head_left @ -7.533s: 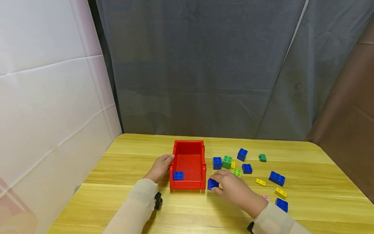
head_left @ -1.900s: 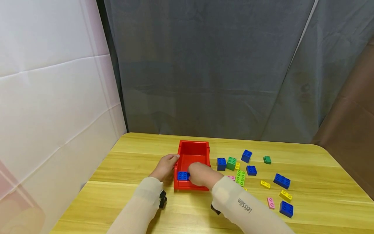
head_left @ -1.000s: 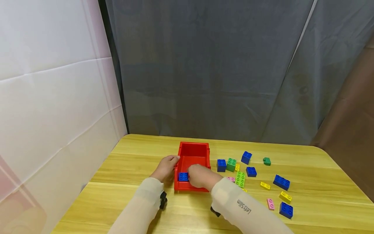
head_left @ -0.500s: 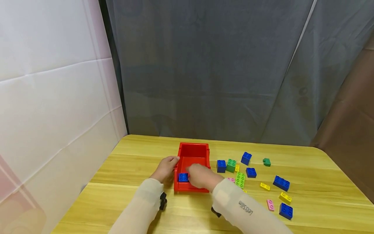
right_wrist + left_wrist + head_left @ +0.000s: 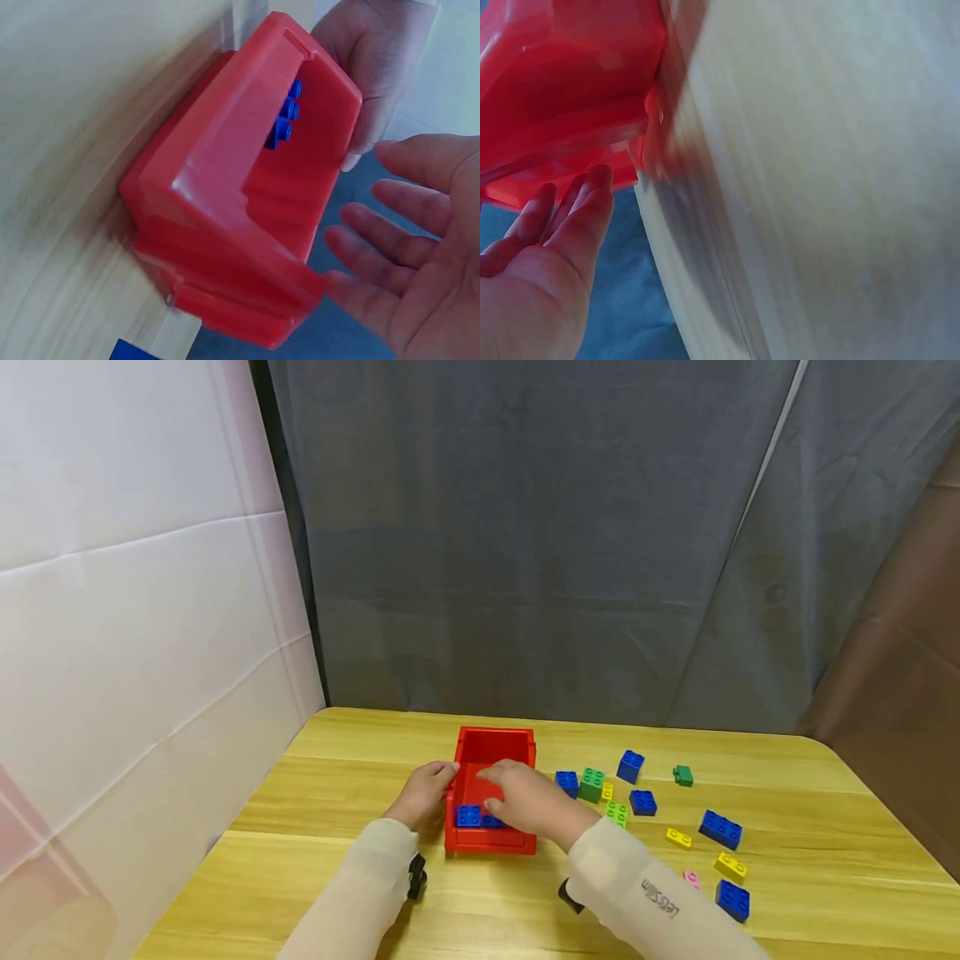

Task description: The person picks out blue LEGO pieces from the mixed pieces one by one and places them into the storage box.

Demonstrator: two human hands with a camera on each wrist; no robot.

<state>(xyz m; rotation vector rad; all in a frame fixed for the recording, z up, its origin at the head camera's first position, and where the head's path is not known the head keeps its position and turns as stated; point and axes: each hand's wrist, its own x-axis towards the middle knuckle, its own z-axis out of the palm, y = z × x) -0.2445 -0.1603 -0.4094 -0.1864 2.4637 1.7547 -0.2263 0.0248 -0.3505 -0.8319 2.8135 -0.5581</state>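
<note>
A red open-topped bin stands on the table, with two blue toy bricks side by side at its near end. My left hand rests against the bin's left side at the rim. In the left wrist view its fingers reach out straight toward the outer wall. Over the bin hovers my right hand, fingers spread and holding nothing, as the right wrist view shows. It partly hides the right-hand brick. Blue studs show inside the bin in that view.
Right of the bin lie loose bricks: several blue ones, a green one, a lime one, yellow ones, a pink one and a small dark green piece. A grey curtain hangs behind the table.
My right hand carried a blue brick from beside the bin into it, next to the first one. In the last half second it let go and rose up and right. My left hand stayed at the rim.
</note>
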